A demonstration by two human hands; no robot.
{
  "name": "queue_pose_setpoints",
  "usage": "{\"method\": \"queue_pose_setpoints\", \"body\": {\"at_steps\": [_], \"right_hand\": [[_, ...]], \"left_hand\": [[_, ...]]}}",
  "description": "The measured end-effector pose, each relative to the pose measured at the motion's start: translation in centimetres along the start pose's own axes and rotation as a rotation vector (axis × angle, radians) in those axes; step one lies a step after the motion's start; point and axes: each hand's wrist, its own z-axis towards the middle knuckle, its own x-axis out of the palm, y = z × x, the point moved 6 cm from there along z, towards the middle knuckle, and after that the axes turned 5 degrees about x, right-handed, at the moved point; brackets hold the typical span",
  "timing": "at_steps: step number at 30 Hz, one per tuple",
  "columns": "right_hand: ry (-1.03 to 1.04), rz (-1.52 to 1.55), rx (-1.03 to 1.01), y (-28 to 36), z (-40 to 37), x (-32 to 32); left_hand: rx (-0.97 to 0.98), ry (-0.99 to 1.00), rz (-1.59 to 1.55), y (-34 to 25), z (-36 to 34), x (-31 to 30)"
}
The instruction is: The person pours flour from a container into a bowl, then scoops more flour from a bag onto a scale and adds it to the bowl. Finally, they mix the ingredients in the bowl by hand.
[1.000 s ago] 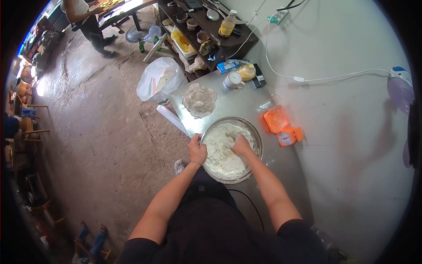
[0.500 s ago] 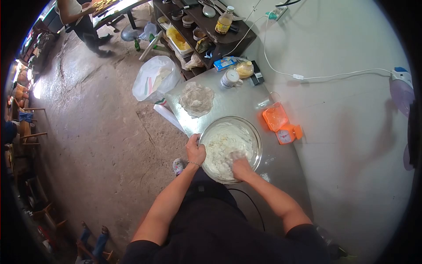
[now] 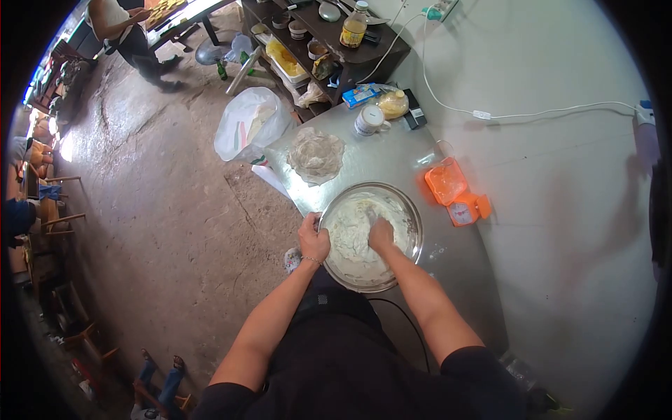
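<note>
A metal bowl (image 3: pixel 418 241) holding pale, floury dough (image 3: pixel 350 234) stands at the near edge of the steel table. My left hand (image 3: pixel 313 236) grips its left rim, thumb over the edge. Inside it, my right hand (image 3: pixel 381 235) is curled into the dough, its fingertips coated white and partly hidden. Behind the bowl lies a crumpled, translucent plastic bag (image 3: pixel 315 155). To the right of the bowl sits an orange kitchen scale (image 3: pixel 458 203) with a dial.
A white mug (image 3: pixel 369 120), a blue packet (image 3: pixel 360 95) and a bag of yellow stuff (image 3: pixel 393 104) stand at the table's back. Beyond is a dark shelf (image 3: pixel 381 59) with a bottle (image 3: pixel 353 26). A white sack (image 3: pixel 253 124) stands left; another person (image 3: pixel 129 35) works farther off.
My right hand has moved up and slightly left through the dough, from the bowl's lower right towards its middle. The left hand keeps its hold on the rim. The view has shifted slightly.
</note>
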Motion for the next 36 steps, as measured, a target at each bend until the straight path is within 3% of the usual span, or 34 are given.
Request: {"method": "queue_pose_setpoints", "body": {"at_steps": [1,4,7,10,13,16,18,20,22,25,28,32,34,36], "right_hand": [[0.101,0.070,0.031,3.8,-3.6,-7.4],[-0.013,0.240,0.036,3.8,-3.6,-7.7],[-0.194,0.026,-0.181,7.1,-5.8,-5.6],[-0.045,-0.148,-0.321,9.5,-10.2,-3.1],[0.046,-0.093,-0.449,7.6,-13.2,-3.4],[0.372,-0.200,-0.447,2.9,-14.0,-5.5],[0.449,0.166,-0.391,0.3,-12.8,-9.2],[0.092,0.195,-0.329,-2.1,-10.2,-11.0],[-0.002,0.425,-0.245,-1.2,-7.8,-13.3],[-0.063,0.659,-0.049,-0.8,-1.6,-8.8],[0.167,1.268,0.148,0.3,4.0,0.6],[0.317,0.673,-0.374,9.2,4.3,1.1],[0.338,0.591,-0.475,13.2,-1.3,-6.3],[0.490,0.289,-0.599,14.0,-3.5,-6.5]], "left_hand": [[0.006,-0.006,-0.008,0.1,-0.1,0.0],[0.011,-0.007,0.004,0.7,0.1,0.3],[-0.009,-0.016,-0.055,-0.4,-0.1,0.3],[0.027,-0.032,-0.045,-0.8,-0.2,0.2],[0.034,-0.061,-0.031,-0.2,0.0,0.2],[0.029,-0.058,-0.060,-0.6,-0.3,0.1],[0.037,-0.068,-0.071,-0.5,-0.1,0.2],[0.048,-0.073,-0.059,0.1,-0.2,0.4],[0.031,-0.054,-0.085,-0.7,-0.4,0.3],[-0.017,0.011,-0.095,-0.3,-0.2,0.4],[0.001,0.016,-0.061,0.4,-0.2,0.5],[-0.028,0.005,-0.096,0.0,-0.1,0.4],[-0.003,-0.015,-0.121,0.4,-0.2,0.7],[0.001,-0.033,-0.114,0.3,-0.1,0.6]]}}
